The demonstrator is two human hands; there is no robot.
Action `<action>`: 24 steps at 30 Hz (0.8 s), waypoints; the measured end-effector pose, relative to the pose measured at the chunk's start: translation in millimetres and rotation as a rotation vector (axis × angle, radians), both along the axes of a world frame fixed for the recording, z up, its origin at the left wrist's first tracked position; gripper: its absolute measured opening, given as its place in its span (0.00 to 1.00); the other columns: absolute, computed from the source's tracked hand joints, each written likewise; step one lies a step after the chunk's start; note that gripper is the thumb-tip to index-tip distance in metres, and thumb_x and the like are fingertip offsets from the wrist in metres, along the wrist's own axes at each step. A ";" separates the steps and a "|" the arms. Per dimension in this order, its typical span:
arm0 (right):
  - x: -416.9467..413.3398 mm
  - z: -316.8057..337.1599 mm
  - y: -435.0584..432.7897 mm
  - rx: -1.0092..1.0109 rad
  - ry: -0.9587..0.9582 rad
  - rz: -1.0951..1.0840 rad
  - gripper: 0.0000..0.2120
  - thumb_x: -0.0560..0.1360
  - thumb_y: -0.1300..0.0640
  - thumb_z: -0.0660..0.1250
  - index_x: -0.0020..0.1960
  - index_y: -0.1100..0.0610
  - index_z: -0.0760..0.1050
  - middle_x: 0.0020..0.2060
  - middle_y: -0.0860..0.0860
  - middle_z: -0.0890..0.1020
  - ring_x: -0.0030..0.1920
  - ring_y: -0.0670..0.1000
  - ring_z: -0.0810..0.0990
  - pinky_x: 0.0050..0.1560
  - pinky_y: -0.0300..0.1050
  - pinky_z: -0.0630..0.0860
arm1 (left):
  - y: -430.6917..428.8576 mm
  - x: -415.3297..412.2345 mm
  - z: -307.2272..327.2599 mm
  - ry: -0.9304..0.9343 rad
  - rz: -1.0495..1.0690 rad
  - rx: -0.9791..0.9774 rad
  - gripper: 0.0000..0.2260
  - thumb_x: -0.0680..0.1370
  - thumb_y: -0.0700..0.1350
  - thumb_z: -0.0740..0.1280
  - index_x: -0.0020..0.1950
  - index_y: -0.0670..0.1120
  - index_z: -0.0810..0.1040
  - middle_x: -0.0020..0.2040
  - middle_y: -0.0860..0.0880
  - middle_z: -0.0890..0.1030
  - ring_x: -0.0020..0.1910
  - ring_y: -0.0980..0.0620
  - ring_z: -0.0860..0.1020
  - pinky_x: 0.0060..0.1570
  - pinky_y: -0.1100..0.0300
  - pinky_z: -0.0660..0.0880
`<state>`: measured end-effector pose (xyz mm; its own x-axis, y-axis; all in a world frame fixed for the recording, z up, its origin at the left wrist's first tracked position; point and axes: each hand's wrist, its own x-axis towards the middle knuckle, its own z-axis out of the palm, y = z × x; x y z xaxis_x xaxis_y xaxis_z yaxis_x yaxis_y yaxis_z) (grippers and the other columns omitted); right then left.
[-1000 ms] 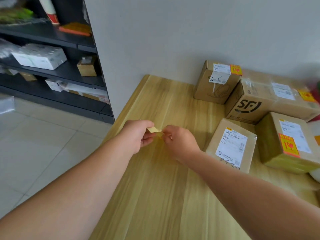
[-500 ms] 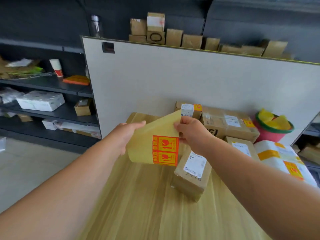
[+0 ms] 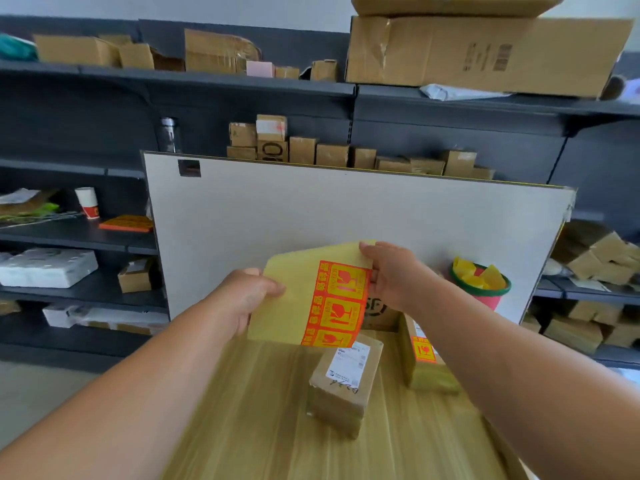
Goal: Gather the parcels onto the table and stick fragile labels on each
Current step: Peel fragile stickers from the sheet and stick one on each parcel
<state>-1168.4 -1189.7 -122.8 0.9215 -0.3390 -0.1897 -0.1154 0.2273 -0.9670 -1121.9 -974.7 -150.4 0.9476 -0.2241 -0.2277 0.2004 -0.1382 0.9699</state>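
Holding a pale yellow backing sheet (image 3: 291, 306) above the light wooden surface (image 3: 256, 417), the left hand (image 3: 242, 301) pinches its left edge with thumb over curled fingers (image 3: 268, 288), while the right hand (image 3: 393, 277) pinches the top right corner beside a strip of orange-and-yellow fragile labels (image 3: 337, 304). Below it on the surface lie a small brown cardboard parcel with a white shipping slip (image 3: 341, 386) and, near its right, a taller brown parcel bearing an orange label (image 3: 427, 367).
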 end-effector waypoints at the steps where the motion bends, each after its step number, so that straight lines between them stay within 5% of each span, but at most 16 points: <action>1: -6.4 -1.4 0.0 -0.004 0.009 0.032 0.07 0.79 0.59 0.66 0.55 0.58 0.73 0.46 0.58 0.82 0.45 0.57 0.84 0.46 0.55 0.82 | -3.3 -0.1 3.3 -0.002 0.022 -0.032 0.04 0.74 0.33 0.68 0.47 0.40 0.76 0.48 0.38 0.82 0.44 0.42 0.81 0.48 0.47 0.78; 7: -42.1 -27.7 5.9 -0.124 0.135 0.214 0.11 0.76 0.68 0.66 0.57 0.60 0.76 0.49 0.57 0.85 0.49 0.56 0.85 0.49 0.51 0.81 | -17.7 -0.5 16.2 -0.060 0.110 -0.130 0.05 0.74 0.35 0.69 0.48 0.41 0.77 0.51 0.40 0.81 0.48 0.43 0.80 0.54 0.48 0.75; 11: -43.8 -37.5 0.9 -0.051 0.114 0.110 0.12 0.76 0.68 0.65 0.57 0.58 0.77 0.50 0.57 0.85 0.51 0.57 0.84 0.54 0.54 0.80 | -19.7 -5.9 13.2 0.001 0.072 -0.122 0.23 0.69 0.55 0.75 0.58 0.44 0.77 0.55 0.44 0.81 0.52 0.43 0.79 0.59 0.46 0.73; 14: -41.3 -35.6 -5.0 0.019 0.072 0.018 0.12 0.76 0.68 0.65 0.56 0.56 0.77 0.52 0.57 0.84 0.53 0.58 0.83 0.57 0.54 0.78 | -19.4 -21.5 5.7 0.127 0.030 -0.122 0.15 0.74 0.60 0.67 0.47 0.49 0.78 0.48 0.47 0.82 0.43 0.48 0.80 0.54 0.51 0.69; 19: -42.5 -34.8 -8.6 0.096 0.066 -0.060 0.08 0.77 0.67 0.65 0.49 0.55 0.74 0.44 0.55 0.83 0.42 0.53 0.82 0.42 0.46 0.79 | -33.9 -46.1 -14.0 0.369 -0.076 -0.273 0.14 0.75 0.55 0.68 0.49 0.45 0.73 0.44 0.46 0.81 0.43 0.48 0.79 0.46 0.54 0.70; 24: -41.5 -41.8 -4.9 0.108 0.082 -0.056 0.07 0.77 0.65 0.67 0.51 0.55 0.75 0.43 0.54 0.83 0.42 0.52 0.82 0.42 0.47 0.78 | -60.2 -56.9 -15.5 0.399 -0.086 -0.346 0.06 0.79 0.45 0.65 0.43 0.46 0.75 0.32 0.52 0.82 0.40 0.53 0.77 0.42 0.58 0.69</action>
